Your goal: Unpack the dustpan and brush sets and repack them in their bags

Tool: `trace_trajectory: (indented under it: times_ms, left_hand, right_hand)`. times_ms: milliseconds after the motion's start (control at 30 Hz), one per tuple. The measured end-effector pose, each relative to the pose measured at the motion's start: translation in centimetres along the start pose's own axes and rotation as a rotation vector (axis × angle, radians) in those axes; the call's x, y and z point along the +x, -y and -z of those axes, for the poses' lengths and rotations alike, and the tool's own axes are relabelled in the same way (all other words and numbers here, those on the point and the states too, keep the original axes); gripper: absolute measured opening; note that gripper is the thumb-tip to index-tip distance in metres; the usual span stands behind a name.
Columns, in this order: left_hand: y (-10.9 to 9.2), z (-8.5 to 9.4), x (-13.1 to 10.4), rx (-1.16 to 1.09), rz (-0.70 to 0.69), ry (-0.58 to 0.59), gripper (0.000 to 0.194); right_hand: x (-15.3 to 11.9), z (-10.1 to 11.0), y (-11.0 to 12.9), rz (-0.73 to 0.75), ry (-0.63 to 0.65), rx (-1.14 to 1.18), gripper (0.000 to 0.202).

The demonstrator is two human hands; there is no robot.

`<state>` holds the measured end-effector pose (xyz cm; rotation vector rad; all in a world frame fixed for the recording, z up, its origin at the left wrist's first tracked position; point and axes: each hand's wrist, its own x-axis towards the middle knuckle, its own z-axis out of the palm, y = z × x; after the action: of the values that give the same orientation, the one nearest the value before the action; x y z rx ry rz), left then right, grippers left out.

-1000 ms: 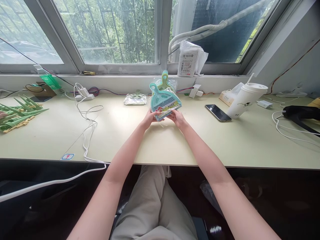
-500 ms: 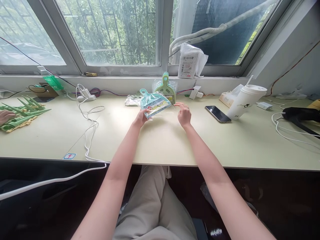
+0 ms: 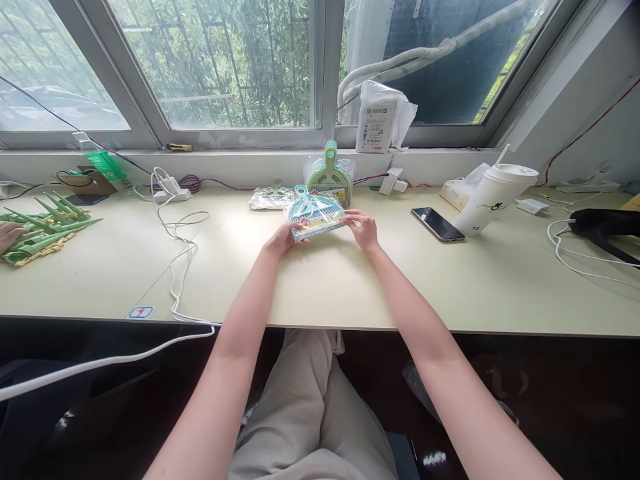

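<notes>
A small light-blue dustpan in clear plastic wrapping, with a brush-like strip and a printed label along its front, is held just above the table. My left hand grips its lower left corner, thumb on top. At its right edge, my right hand pinches the wrapping or the rim; which of the two I cannot tell. Right behind it, green wrapped dustpans stand upright against the wall below the window. Another wrapped set lies flat behind my left hand.
A phone, a lidded cup with a straw and a tissue pack are to the right. White cables run down the table on the left. At far left, another person's hand touches green plastic pieces.
My right hand has moved left and closed on the dustpan's right edge. The dustpan has turned more level and shifted slightly right and down, uncovering the flat wrapped set behind.
</notes>
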<state>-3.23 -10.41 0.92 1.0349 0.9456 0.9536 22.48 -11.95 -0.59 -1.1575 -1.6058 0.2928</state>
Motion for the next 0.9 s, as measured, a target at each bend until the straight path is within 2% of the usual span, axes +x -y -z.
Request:
trace_trajectory:
  times_ms: [133,267,467,567,667,733,833,900]
  left_hand:
    - [-0.1,-0.1,-0.4,0.05,0.017,0.097,0.035]
    - [-0.3,-0.5,-1.0,0.107,-0.009,0.197,0.055]
    - [-0.4,-0.8,-1.3,0.148,-0.016,0.234,0.063]
    - [-0.5,-1.1,-1.5,0.181,0.008,0.239,0.064]
    - [-0.6,-1.2,-1.6,0.199,0.024,0.236,0.062]
    - [-0.5,-1.1,-1.6,0.221,0.025,0.246,0.061]
    - [-0.4,-0.8,-1.4,0.28,0.019,0.281,0.065]
    - [-0.4,-0.8,-1.4,0.314,-0.002,0.294,0.07]
  right_hand:
    - [-0.1,-0.1,-0.3,-0.01,-0.024,-0.053,0.015]
    - [0.1,-0.3,-0.7,-0.003,-0.059,-0.151,0.013]
    - [0.0,-0.5,-0.6,-0.023,-0.101,-0.105,0.009]
    - [-0.1,-0.4,-0.8,-0.116,-0.101,-0.046,0.015]
    - [0.0,-0.3,-1.3,-0.275,-0.088,0.068,0.043]
    - [0.1,-0.3,-1.6,-0.4,-0.028,0.209,0.054]
    - [0.4,-0.4,-2.0,-0.505,0.135,0.418,0.047]
    - [0.5,-0.5,-2.1,-0.515,0.154,0.504,0.04]
